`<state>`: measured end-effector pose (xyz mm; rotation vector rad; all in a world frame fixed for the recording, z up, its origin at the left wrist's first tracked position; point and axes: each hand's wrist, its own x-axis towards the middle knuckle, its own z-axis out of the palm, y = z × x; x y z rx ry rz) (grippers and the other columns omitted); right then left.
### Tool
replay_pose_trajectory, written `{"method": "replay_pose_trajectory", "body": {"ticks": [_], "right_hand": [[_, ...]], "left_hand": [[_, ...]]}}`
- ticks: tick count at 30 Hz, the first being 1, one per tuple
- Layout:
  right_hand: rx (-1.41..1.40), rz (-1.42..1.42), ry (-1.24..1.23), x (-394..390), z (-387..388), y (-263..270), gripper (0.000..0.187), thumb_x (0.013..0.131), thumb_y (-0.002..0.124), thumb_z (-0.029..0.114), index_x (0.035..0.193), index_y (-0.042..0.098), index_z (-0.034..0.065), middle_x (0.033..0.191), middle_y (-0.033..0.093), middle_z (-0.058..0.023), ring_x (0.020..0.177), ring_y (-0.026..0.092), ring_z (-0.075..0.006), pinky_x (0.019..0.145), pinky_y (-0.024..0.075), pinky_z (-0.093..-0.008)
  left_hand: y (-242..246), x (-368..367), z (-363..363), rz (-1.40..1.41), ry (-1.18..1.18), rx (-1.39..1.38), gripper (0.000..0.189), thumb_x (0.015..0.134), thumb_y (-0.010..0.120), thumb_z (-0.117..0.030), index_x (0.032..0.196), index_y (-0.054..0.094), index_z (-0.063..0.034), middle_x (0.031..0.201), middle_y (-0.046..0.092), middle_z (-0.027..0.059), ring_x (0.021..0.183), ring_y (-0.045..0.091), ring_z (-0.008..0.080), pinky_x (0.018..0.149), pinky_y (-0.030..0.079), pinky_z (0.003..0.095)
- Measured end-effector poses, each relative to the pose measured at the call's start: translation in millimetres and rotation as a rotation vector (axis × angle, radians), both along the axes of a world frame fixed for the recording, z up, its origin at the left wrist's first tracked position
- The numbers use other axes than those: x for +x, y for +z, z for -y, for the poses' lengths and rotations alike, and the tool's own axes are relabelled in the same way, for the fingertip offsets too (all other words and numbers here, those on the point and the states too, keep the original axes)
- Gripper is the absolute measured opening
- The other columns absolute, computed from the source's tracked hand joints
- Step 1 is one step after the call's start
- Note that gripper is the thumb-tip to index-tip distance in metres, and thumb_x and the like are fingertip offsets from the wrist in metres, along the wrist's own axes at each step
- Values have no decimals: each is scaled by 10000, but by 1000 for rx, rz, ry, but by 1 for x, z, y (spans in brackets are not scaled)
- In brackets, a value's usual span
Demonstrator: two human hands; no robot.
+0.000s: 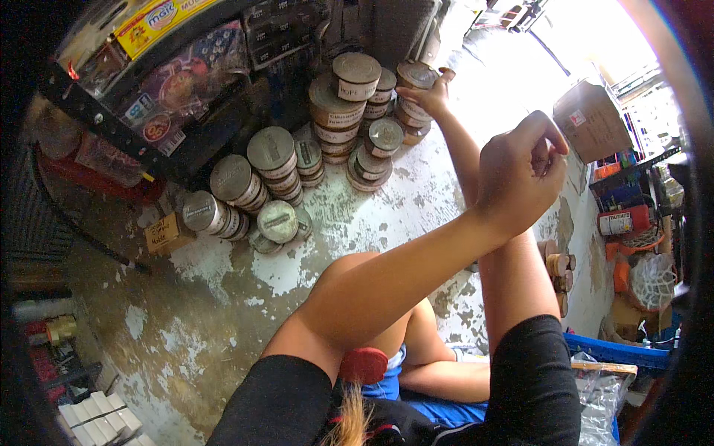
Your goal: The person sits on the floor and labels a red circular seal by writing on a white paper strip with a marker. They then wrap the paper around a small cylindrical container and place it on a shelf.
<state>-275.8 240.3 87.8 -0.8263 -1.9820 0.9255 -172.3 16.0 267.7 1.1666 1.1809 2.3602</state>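
Note:
My left forearm crosses over my right one. My left hand (521,173) is raised near the camera with its fingers curled, and nothing shows in it. Beyond it, my right hand (428,96) has thumb and fingers spread beside a stack of round metal tins (417,75); whether it touches them is unclear. Just left stand a larger stack topped by a round tin (357,75) and a shorter stack with a small tin (385,135) on top. Farther left are several more stacks of labelled round tins (271,149), and a low group with a pale-lidded tin (278,221).
A small cardboard box (167,233) sits left of the tins on the worn concrete floor (223,301). Packaged goods (184,78) line the upper left. At right are a large cardboard box (594,120), a red container (625,220), more round items (556,265) and a blue bin (616,352).

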Motion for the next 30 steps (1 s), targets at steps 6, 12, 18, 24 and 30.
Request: {"method": "replay_pose_trajectory", "body": {"ticks": [6, 12, 18, 24, 30], "right_hand": [[-5, -6, -76, -3, -7, -13, 1101, 620, 885, 458, 1368, 251, -44, 1305, 418, -349, 1193, 509, -385, 1046, 413, -451], [8, 44, -96, 12, 1, -14, 1056, 640, 874, 440, 1364, 272, -38, 1309, 429, -333, 1197, 509, -370, 1043, 413, -443], [9, 116, -85, 28, 1, -15, 1011, 660, 863, 422, 1361, 294, -33, 1314, 440, -318, 1201, 508, -356, 1040, 413, -435], [3, 214, -58, 40, -3, -16, 966, 679, 852, 403, 1358, 315, -27, 1319, 451, -303, 1205, 508, -341, 1037, 413, -427], [-21, 304, -24, 50, -7, -20, 921, 699, 840, 385, 1354, 337, -22, 1323, 462, -287, 1209, 508, -326, 1034, 413, -419]], "left_hand": [[-8, 4, -5, -39, -76, -53, 115, 749, 632, -8, 787, 561, -89, 503, 461, 50, 434, 508, 180, 460, 384, 315], [-4, 2, -1, -48, -61, -27, 115, 745, 628, -5, 770, 557, -92, 495, 475, 57, 436, 536, 197, 464, 395, 322], [-2, 9, -2, -63, -50, 21, 111, 734, 604, 19, 767, 584, -86, 463, 411, 3, 404, 403, 91, 465, 313, 269], [-7, 12, -8, -17, -130, -9, 107, 746, 633, -7, 753, 559, -85, 507, 512, 80, 471, 588, 226, 467, 421, 341], [-5, 22, -5, -8, -209, -17, 107, 736, 611, 19, 756, 587, -83, 476, 426, -21, 432, 405, 64, 472, 314, 238]]}}
